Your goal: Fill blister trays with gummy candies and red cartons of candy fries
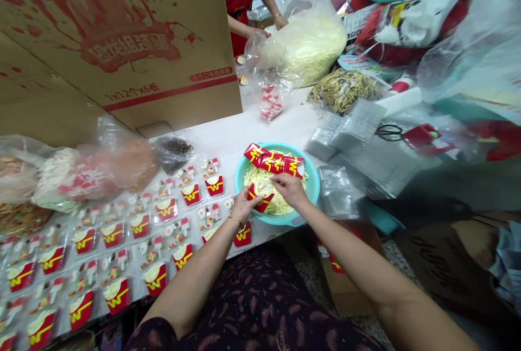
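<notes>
- Left hand (243,205) and right hand (288,187) together pinch a small red carton (260,200) over the teal bowl (311,185), at its 7 o'clock rim.
- The carton looks half-opened, though it is too small to be sure; squeezing could crease it.
- Pale strips (260,177) may spill past the rim.
- Loose cartons (274,160) at 12 o'clock could slide off.

The scene is brightly and evenly lit from overhead, with soft, faint shadows. Colours look saturated. Glare sits on the clear plastic bags (480,52) at two o'clock and on the plastic sheets (354,139) right of centre. The middle is fairly sharp, while the wide lens bends and stretches the edges: the cardboard box (122,42) at ten o'clock bows, and the corners smear. The floor at four o'clock lies dim.
</notes>
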The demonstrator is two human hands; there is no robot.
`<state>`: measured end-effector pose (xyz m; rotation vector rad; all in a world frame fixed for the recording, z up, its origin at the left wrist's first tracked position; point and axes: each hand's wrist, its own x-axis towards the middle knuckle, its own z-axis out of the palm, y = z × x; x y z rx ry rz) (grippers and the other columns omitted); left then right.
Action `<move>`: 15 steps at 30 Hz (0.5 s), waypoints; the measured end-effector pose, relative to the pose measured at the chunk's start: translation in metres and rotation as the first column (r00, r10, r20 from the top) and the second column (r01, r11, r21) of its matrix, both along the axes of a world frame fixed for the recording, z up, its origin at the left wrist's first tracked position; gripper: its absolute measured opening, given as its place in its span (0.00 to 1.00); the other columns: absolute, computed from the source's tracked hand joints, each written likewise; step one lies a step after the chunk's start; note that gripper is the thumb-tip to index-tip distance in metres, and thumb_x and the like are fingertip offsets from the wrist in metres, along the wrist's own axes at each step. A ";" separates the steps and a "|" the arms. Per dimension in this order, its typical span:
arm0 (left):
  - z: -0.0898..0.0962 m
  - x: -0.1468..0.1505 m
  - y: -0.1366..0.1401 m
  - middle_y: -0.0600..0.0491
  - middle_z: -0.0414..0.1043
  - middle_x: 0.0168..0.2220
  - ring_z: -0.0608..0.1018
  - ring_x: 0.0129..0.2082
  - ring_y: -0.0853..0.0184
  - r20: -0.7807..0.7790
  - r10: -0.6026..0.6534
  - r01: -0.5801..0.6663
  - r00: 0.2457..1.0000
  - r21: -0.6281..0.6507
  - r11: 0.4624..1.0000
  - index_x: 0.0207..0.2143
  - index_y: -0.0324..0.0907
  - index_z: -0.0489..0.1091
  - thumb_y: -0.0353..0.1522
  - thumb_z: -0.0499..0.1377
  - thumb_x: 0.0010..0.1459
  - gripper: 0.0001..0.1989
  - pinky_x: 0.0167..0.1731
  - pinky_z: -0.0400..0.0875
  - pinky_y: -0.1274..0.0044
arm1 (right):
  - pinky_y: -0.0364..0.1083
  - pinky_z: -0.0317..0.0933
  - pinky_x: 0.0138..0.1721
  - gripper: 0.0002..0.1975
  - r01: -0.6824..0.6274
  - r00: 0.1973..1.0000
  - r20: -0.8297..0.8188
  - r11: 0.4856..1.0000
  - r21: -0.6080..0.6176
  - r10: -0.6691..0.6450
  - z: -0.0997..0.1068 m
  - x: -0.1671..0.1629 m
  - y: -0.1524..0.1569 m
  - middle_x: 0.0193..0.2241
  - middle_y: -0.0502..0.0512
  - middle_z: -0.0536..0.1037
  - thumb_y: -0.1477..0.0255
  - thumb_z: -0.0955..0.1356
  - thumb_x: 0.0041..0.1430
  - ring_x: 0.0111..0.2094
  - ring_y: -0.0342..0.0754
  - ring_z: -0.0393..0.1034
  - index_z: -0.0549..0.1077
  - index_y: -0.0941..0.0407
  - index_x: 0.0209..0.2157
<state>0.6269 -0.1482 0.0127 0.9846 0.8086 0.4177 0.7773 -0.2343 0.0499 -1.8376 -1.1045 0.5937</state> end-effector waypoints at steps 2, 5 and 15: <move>-0.002 0.000 -0.001 0.49 0.70 0.42 0.73 0.40 0.64 -0.041 -0.030 0.033 0.999 0.069 0.997 0.44 0.39 0.62 0.32 0.66 0.34 0.31 0.43 0.66 0.68 | 0.45 0.60 0.40 0.10 -0.152 0.983 0.094 0.987 -0.053 0.156 0.004 -0.015 0.004 0.34 0.57 0.75 0.77 0.63 0.50 0.37 0.46 0.67 0.75 0.58 0.31; -0.002 -0.001 -0.002 0.49 0.70 0.41 0.73 0.40 0.63 -0.134 -0.034 0.062 0.990 0.208 0.976 0.45 0.39 0.63 0.32 0.65 0.35 0.31 0.42 0.66 0.68 | 0.44 0.59 0.38 0.10 -0.243 0.953 0.133 0.950 -0.196 0.272 0.010 -0.026 0.010 0.32 0.55 0.74 0.74 0.62 0.52 0.35 0.45 0.67 0.75 0.57 0.29; -0.001 -0.007 -0.004 0.50 0.70 0.41 0.72 0.39 0.65 -0.064 0.000 0.017 0.998 0.253 0.967 0.45 0.39 0.63 0.32 0.63 0.39 0.27 0.42 0.66 0.71 | 0.42 0.57 0.35 0.09 -0.325 0.923 0.147 0.924 -0.201 0.356 0.010 -0.020 0.023 0.30 0.53 0.76 0.79 0.63 0.49 0.33 0.44 0.67 0.75 0.57 0.28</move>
